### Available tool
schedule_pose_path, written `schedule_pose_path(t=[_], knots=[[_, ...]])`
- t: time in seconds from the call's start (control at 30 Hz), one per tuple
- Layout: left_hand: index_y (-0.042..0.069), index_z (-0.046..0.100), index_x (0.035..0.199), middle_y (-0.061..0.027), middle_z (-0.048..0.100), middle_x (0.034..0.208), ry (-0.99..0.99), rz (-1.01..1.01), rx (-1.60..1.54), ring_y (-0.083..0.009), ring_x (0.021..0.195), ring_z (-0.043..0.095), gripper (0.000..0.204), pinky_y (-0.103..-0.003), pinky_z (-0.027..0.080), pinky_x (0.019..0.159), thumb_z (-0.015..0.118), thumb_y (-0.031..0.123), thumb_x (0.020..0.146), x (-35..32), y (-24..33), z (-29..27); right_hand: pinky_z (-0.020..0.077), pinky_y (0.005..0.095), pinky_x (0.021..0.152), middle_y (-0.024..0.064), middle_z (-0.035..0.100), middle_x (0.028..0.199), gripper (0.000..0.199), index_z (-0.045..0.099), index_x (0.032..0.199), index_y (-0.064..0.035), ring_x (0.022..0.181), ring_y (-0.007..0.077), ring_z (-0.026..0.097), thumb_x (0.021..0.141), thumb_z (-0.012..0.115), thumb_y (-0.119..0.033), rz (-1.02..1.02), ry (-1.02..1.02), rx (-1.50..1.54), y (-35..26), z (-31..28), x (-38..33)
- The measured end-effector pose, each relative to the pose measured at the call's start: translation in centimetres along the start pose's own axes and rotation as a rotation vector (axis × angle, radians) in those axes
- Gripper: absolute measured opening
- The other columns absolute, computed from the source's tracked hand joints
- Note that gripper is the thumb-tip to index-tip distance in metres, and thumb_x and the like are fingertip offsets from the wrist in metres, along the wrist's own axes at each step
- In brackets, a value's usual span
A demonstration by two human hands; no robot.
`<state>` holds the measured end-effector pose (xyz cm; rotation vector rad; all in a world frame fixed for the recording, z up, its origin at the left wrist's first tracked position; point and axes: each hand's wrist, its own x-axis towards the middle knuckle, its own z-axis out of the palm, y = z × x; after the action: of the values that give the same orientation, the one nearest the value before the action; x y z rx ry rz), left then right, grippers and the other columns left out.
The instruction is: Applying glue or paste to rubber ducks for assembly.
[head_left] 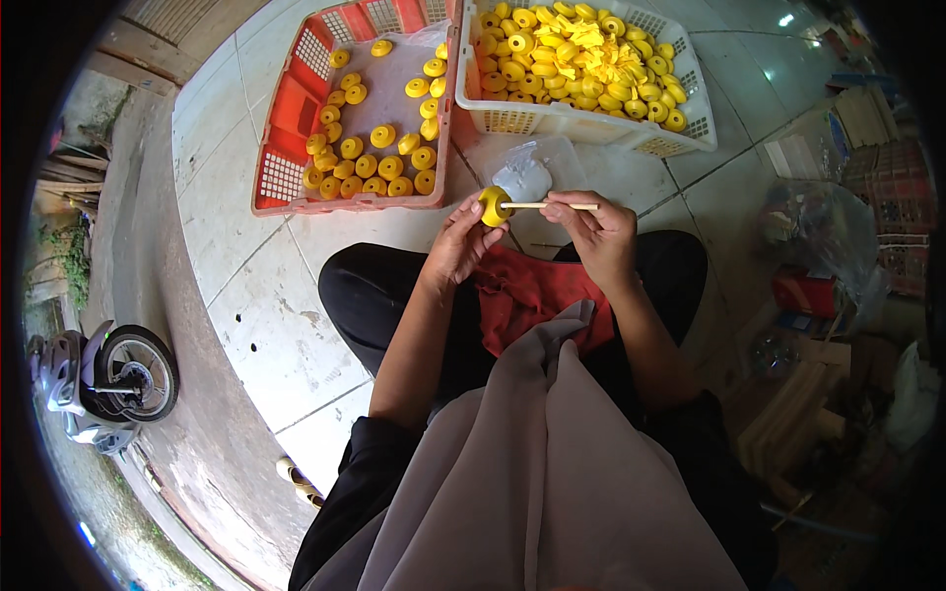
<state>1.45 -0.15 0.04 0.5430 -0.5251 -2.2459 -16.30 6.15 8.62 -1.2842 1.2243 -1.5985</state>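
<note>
Between the fingers of my left hand (458, 241) is a round yellow piece (492, 208) with a dark hole in its middle. My right hand (599, 236) pinches a thin pale stick (542, 206), whose left tip meets the yellow piece at its hole. How far the tip goes in, I cannot tell. Just beyond my hands sits a clear plastic tub (557, 156) with a white bag-like content (522, 180). A crumpled red cloth (512, 305) lies in my lap beneath both hands.
A red crate (278, 133) at the far left holds several yellow pieces on a pale sheet. Beside it, a white crate (631, 138) is heaped with more, topped by yellow scraps (603, 59). Clear plastic bags (828, 227) and boxes crowd the right. A motorbike (108, 379) stands outside, left.
</note>
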Motion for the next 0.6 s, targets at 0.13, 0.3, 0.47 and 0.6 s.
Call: schedule_pose_path(t=[0.13,0.3,0.47,0.6], knots=[[0.004,0.044,0.124,-0.0112,0.057,0.105,0.001,-0.011,0.072,-0.0187,0.085,0.062,0.047,-0.024,0.053,0.076,0.054,0.034,0.089,-0.11,0.04,-0.16,0.0496,0.0233,0.063,0.0085,0.066,0.076,0.010,0.063,0.087,0.0022,0.071,0.0148,0.065,0.078,0.066,0.001,-0.207,-0.012,-0.371,-0.67,-0.29,0.27],[0.004,0.044,0.123,-0.0112,0.058,0.104,0.033,-0.004,0.066,-0.0182,0.083,0.062,0.047,-0.023,0.054,0.074,0.054,0.034,0.089,-0.18,-0.02,-0.07,0.0471,0.0253,0.056,0.0094,0.065,0.073,0.005,0.063,0.082,0.0005,0.064,0.0157,0.063,0.078,0.066,-0.001,-0.154,-0.016,-0.349,-0.62,-0.21,-0.01],[0.003,0.045,0.121,-0.0101,0.058,0.101,0.010,-0.025,0.070,-0.0174,0.082,0.062,0.046,-0.022,0.054,0.072,0.054,0.034,0.089,-0.25,0.23,0.25,0.0469,0.0246,0.057,0.0097,0.065,0.072,0.005,0.063,0.082,0.0009,0.063,0.0153,0.063,0.079,0.065,-0.001,-0.222,0.017,-0.359,-0.60,0.04,0.26],[0.003,0.045,0.120,-0.0108,0.058,0.100,0.010,-0.007,0.074,-0.0170,0.082,0.062,0.046,-0.022,0.054,0.071,0.055,0.035,0.088,-0.21,0.01,0.14,0.0471,0.0242,0.057,0.0091,0.065,0.073,0.006,0.063,0.084,0.0018,0.064,0.0130,0.063,0.079,0.064,0.000,-0.185,0.003,-0.330,-0.14,-0.13,-0.25]])
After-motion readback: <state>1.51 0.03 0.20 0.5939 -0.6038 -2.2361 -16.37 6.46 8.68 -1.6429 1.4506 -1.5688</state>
